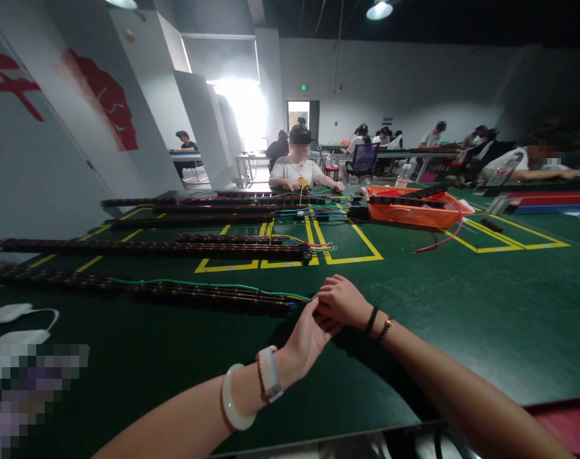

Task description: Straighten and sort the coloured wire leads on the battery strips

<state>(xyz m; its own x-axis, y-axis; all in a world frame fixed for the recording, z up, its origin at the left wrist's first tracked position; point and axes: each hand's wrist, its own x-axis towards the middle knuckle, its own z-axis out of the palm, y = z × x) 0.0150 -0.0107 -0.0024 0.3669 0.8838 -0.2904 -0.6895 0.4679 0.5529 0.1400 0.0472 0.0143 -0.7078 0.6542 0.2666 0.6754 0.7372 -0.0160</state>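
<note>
We reach our bare L forearm [175, 417] in from lower L, bare R forearm [462, 379] from lower R; both hands meet, touching, out front. Our L hand [305, 341] is turned partly palm-up, thumb raised, fingers extended beneath the R hand [342, 299], which is back-up w/ fingers bent inward; fingertips partly hidden, grip unclear. We wear a smooth white ring bangle [228, 401] + woven white band [268, 375] on L, thin black band [372, 320] + dark beaded bracelet [386, 327] on R.
</note>
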